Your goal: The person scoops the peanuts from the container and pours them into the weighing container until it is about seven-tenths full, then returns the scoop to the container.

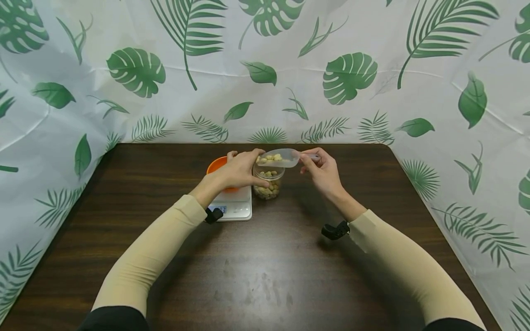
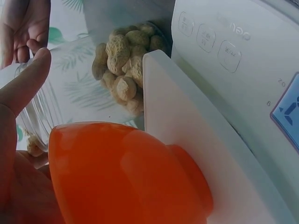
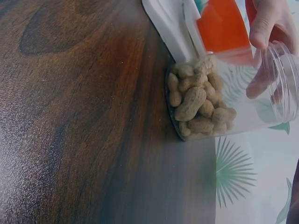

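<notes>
Clear plastic makes up both the jar [image 3: 247, 114] and the scoop [image 1: 292, 157], and each holds peanuts [image 3: 198, 102]. Seen from the head, the jar stands upright on the dark wooden table [image 1: 265, 257], close to the centre of the view, with peanuts in its lower part. From it, the scoop's bowl lies toward one o'clock, level above the mouth, its handle pointing to three; whether it touches the rim I cannot tell.

The right hand [image 1: 325, 172], between two and three o'clock of the jar, pinches the scoop's handle between thumb and fingers. The left hand [image 1: 241, 171], at ten o'clock, grasps the jar near its neck: the thumb lies along the near side, fingers round the far side, parted only by the jar's width. Its fingertips come right beside the scoop's tip; contact there is unclear.

Under the left wrist, between nine and ten o'clock, the orange bowl [image 2: 126, 177] sits on the white scale [image 1: 241, 211], whose lit display faces six o'clock. At twelve hangs the leaf-patterned sheet [image 1: 265, 103].
</notes>
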